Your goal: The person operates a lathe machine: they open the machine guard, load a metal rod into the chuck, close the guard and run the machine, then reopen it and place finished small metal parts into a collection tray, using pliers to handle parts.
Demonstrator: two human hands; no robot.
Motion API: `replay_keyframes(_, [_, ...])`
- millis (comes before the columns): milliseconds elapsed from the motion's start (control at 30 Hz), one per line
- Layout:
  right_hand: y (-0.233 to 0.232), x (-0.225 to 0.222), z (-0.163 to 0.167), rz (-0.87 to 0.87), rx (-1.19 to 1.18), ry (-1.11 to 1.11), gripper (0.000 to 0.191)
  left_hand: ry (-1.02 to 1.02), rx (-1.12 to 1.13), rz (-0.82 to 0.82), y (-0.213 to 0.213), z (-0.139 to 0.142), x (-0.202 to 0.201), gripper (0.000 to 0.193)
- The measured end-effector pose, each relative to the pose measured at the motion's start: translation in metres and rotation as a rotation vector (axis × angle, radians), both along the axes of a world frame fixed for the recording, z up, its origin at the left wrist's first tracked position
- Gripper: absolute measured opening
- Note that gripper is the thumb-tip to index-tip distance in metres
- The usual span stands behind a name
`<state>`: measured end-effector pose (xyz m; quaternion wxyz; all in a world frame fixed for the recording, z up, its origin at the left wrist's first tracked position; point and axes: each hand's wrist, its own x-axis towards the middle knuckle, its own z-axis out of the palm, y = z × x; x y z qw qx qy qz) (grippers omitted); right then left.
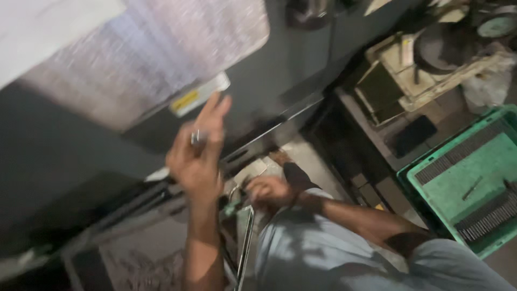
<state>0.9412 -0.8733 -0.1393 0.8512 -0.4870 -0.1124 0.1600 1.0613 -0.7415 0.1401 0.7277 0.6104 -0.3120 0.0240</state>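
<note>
A person's right hand [269, 191], low by their knee, curls around a small green-handled tool [232, 207] beside a metal frame [245, 242]. Higher up, the left hand [198, 156] pinches 1 small metal piece [197, 138], fingers raised toward the grey machine door [161, 59]. Far right lies a green plastic crate [468, 183].

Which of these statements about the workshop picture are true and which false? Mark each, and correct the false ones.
1. The left hand is raised with a small metal piece between its fingers. True.
2. The green plastic crate lies at the picture's left edge. False: it is at the right.
3. The right hand is low, near a green-tipped tool. True.
4. The person wears red trousers. False: the clothing is light grey-blue.
</note>
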Motion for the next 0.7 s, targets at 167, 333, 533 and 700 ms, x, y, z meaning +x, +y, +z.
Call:
replay_keyframes(167, [-0.135,-0.001,-0.002,-0.557,-0.012,0.571,0.043,0.165,-0.552,-0.575,-0.185,0.034,0.118,0.042])
replay_keyframes(333, [-0.165,0.038,0.02,-0.674,-0.023,0.449,0.039,-0.044,-0.36,-0.528,-0.251,0.032,0.124,0.019])
replay_keyframes(533, [-0.169,0.101,0.027,-0.503,-0.191,0.46,0.034,-0.196,-0.082,-0.263,-0.23,0.027,0.123,0.015])
replay_keyframes(700, [-0.197,0.119,0.09,-0.004,-0.321,-0.182,0.033,-0.195,-0.056,-0.16,-0.189,0.033,0.118,0.027])
